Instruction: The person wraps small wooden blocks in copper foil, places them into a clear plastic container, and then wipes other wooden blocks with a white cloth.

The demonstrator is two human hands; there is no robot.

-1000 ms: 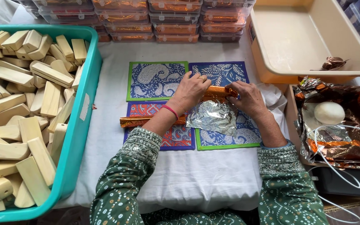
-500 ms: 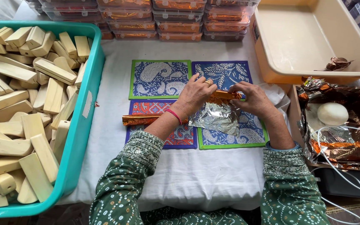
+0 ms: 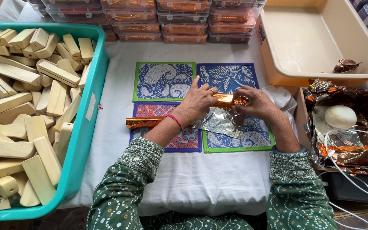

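Observation:
My left hand (image 3: 199,101) and my right hand (image 3: 256,103) both grip a wooden block partly rolled in orange foil (image 3: 228,100), held over patterned cloth mats (image 3: 162,80). The loose silver side of the foil sheet (image 3: 220,122) hangs down from the block onto the mats. A finished orange foil-wrapped stick (image 3: 143,122) lies on the mat just left of my left wrist, which wears a red thread.
A teal crate (image 3: 86,127) full of bare wooden blocks (image 3: 18,110) stands at left. A beige tub (image 3: 316,72) with one brown wrapper (image 3: 345,65) sits at the back right. A box of crumpled foil (image 3: 346,140) with a white ball (image 3: 340,116) is at right. Stacked clear boxes (image 3: 150,21) line the back.
Both hands have shifted slightly away from me with the block, and more orange foil shows wrapped around it. The finished stick has not moved.

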